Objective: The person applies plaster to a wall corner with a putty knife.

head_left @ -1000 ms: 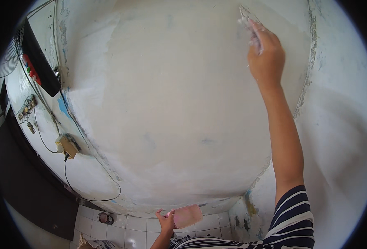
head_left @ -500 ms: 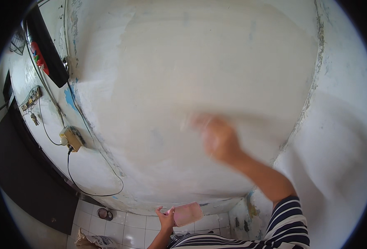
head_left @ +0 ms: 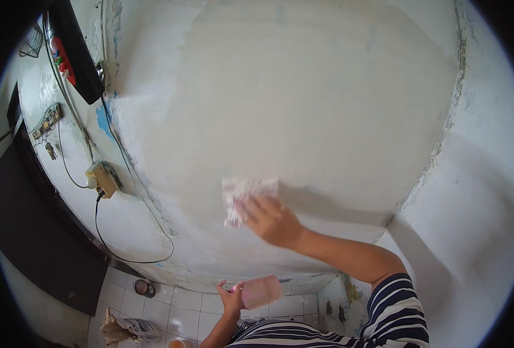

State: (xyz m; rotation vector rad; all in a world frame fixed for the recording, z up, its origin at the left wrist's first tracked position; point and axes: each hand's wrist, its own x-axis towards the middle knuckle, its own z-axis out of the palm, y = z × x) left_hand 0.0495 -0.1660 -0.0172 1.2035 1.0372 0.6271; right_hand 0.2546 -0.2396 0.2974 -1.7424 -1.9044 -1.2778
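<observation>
A broad wall [head_left: 326, 104] of pale, matt plaster is filling most of the view, its smooth skimmed patch ending at rough, flaking edges on the left and right. At far left, a black flat panel [head_left: 74, 49] is hanging high on the wall, and below it a multi-socket power strip [head_left: 46, 120] and a boxy yellowed switch unit [head_left: 101, 178] are sitting on the bare surface, with a thin black cable [head_left: 132, 255] drooping in a loop beneath them. Lower left, a crumpled paper sack [head_left: 126, 329] is lying on glossy white floor tiles [head_left: 181, 310] near a small round dark tin [head_left: 142, 287]. Moving right, the left hand [head_left: 231, 294] is closing its fingers around a translucent pink cup [head_left: 261, 291], holding it tilted on its side low above the tiles. Just above, the right hand [head_left: 270, 219] is pressing a flat rectangular scraper [head_left: 246, 198], crusted with whitish plaster, against the wall; the fingers are spread over the blade, gripping it against the plaster. The forearm is running down to a navy-and-white striped sleeve [head_left: 399, 307] at lower right.
</observation>
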